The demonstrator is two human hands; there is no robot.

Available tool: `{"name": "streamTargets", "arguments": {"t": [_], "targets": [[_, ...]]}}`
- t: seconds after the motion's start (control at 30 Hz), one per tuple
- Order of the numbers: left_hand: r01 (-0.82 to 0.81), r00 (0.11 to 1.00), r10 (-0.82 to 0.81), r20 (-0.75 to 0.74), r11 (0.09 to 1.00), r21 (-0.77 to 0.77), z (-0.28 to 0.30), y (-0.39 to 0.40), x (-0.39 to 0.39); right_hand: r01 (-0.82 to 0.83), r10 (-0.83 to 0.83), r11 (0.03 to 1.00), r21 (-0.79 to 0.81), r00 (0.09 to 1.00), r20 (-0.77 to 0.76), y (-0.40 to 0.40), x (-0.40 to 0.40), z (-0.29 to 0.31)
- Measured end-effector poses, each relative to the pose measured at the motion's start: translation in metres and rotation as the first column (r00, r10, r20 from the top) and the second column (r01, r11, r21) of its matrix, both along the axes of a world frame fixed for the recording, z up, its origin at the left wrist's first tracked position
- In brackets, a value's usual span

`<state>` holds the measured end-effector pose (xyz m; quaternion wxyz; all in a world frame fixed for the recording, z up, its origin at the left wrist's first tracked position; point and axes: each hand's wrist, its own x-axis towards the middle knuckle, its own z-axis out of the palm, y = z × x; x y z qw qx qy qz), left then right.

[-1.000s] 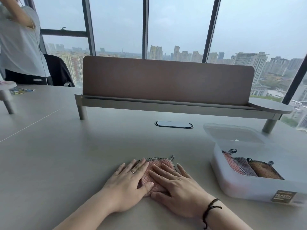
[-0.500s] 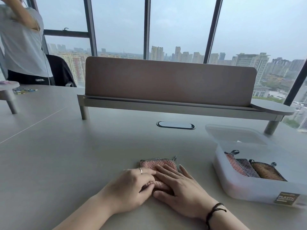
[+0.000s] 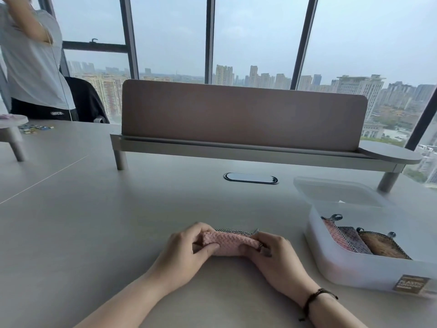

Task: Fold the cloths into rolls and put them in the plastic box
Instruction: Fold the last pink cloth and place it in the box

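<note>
So the pink cloth (image 3: 228,243) was sitting on the table (image 3: 94,221) as a half-made roll, pinched at both ends: left hand (image 3: 186,250) curled round its left end with the thumb tucked under, right hand (image 3: 272,253) curled round the right end. A strip of dark trim poked out just past the fingertips, so I'd guess the roll wasn't closed yet. It looked soft, light and a bit fuzzy, the kind of thing that springs open if you let go, so holding it by the ends and keeping it squeezed seemed the way to go. The plastic box (image 3: 354,268) sat off past the right-hand knuckles, lid off, three rolled cloths (image 3: 354,240) packed at its left side and room beside them. Bare table ahead of the fingers, with only the box's near wall to clear.
</note>
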<state>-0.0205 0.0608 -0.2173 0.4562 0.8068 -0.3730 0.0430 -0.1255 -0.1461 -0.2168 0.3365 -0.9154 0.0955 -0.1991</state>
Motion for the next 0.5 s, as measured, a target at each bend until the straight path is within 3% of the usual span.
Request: {"name": "streamTargets", "arguments": {"t": [0.17,0.33,0.5], "targets": [[-0.132,0.986,0.131,-0.106,0.991,-0.007,-0.008,-0.015,0.024,0.144,-0.143,0.988,0.060,0.989,-0.023,-0.007,0.020,0.001],[-0.254,0.965,0.259,-0.036,0.961,0.112,-0.005,-0.029,0.029,0.216,-0.211,0.975,0.045,0.972,-0.100,-0.003,0.038,0.005],[-0.329,0.944,0.324,0.055,0.929,0.170,-0.005,-0.036,0.030,0.328,-0.332,0.942,-0.071,0.942,-0.044,0.005,0.041,-0.003]]}}
